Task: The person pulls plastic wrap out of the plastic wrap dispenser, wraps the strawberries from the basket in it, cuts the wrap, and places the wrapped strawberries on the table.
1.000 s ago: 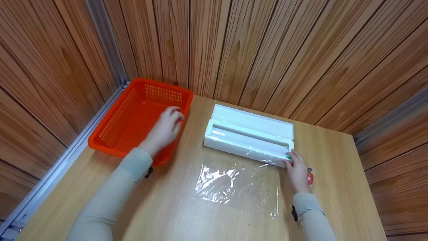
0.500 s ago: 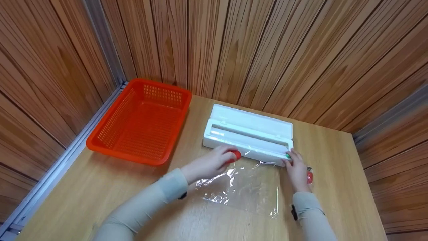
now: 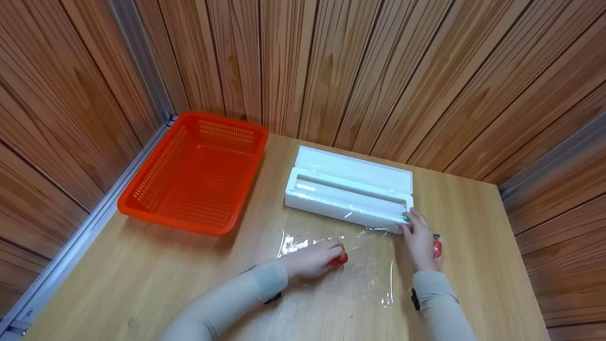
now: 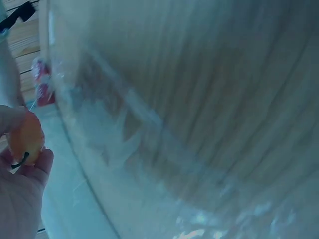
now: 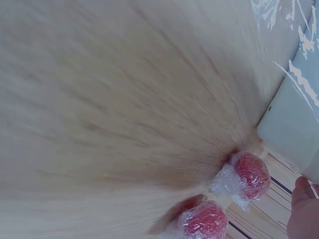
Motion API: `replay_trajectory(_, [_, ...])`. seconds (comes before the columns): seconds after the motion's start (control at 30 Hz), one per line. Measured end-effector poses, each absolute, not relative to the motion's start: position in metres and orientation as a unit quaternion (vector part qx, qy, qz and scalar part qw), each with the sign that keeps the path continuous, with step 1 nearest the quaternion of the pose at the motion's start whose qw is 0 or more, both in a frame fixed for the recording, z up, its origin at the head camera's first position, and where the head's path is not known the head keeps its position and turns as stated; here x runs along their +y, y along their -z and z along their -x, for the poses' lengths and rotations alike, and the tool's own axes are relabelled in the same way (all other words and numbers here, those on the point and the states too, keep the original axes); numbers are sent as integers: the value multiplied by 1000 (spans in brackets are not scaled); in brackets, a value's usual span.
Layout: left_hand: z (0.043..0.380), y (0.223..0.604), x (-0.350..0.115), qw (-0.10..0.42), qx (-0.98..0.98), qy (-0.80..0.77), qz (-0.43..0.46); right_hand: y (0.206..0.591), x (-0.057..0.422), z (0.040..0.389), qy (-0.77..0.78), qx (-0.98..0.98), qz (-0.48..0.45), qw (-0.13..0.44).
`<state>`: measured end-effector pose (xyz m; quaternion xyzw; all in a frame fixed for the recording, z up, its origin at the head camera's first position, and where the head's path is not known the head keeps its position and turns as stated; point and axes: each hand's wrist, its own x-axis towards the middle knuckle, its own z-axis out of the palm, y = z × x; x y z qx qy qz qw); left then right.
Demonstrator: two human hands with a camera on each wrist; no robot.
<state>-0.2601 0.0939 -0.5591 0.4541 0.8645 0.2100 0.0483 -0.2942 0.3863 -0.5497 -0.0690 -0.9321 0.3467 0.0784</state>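
My left hand (image 3: 315, 258) holds a red-orange fruit (image 4: 27, 138) with a dark curved stem, low over the cling film sheet (image 3: 369, 279). Fingers and thumb wrap its sides in the left wrist view. The clear sheet spreads on the table, running out from the front of a white cling film dispenser (image 3: 341, 208). The dispenser's lid (image 3: 355, 166) stands raised at the back, and a roll lies inside. At its right end my right hand (image 3: 419, 241) grips the corner, thumb on the front and fingers by a small green piece (image 3: 406, 219).
An orange-red plastic basket (image 3: 194, 227) stands at the left near the wall. Two red film-wrapped items (image 5: 251, 174) lie right of the dispenser, partly behind my right hand in the head view. Wood-patterned walls (image 3: 284, 61) border the table at the back and sides.
My left hand has swung from over the basket to the right, now with the red fruit in it, and lowered towards the near part of the film sheet. My right hand has stayed put.
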Motion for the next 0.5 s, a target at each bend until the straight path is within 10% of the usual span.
replay_trajectory(0.5, [255, 577, 97, 49, 868, -183, -460, 548, 388, 292, -381, -920, 72, 61])
